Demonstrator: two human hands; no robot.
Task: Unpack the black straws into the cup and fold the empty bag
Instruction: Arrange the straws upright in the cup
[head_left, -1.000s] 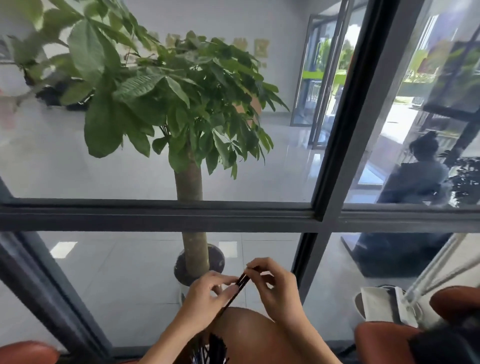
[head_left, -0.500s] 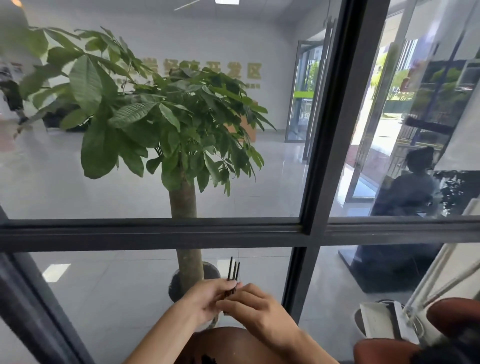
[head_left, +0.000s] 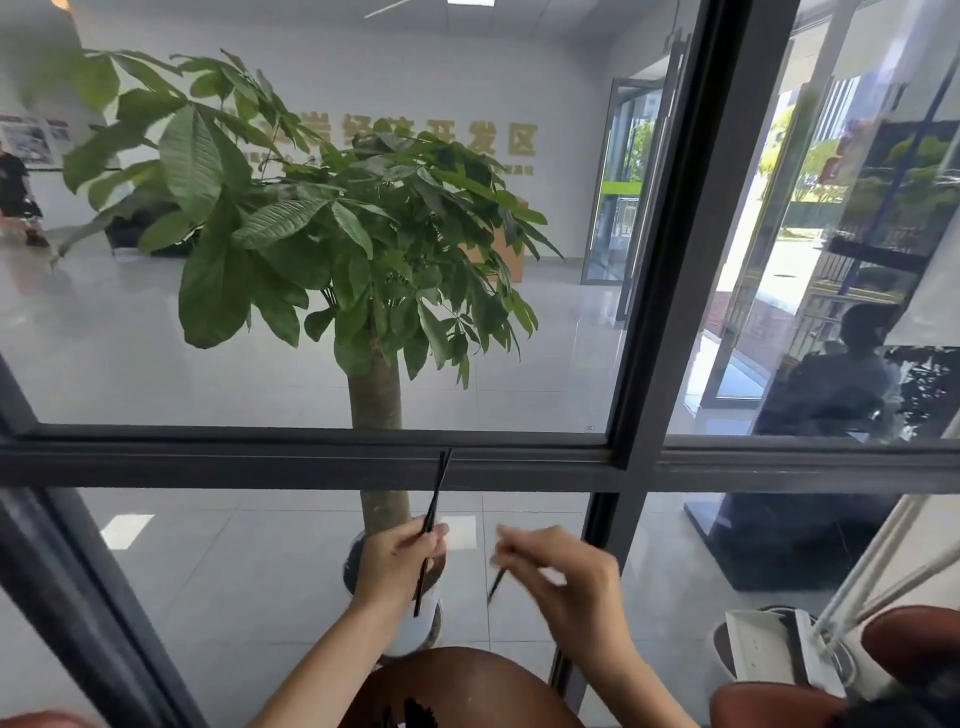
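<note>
- Two or three black straws (head_left: 434, 512) stand nearly upright in the left hand (head_left: 397, 569), its grip clenched round their lower part, tips reaching up across the window frame (head_left: 311, 460).
- Right hand (head_left: 563, 579) just beside it, blurred; its grip appears pinched on one dark sliver (head_left: 494, 586), likely a single straw, though I cannot tell for sure.
- Dark streaks at the bottom edge, on the brown rounded seat (head_left: 467, 686), may be more straws; too little shows.
- Cup and bag: neither in sight.
- Judgement: unpacking under way; straws not yet in the cup, and folding the bag remains.
</note>
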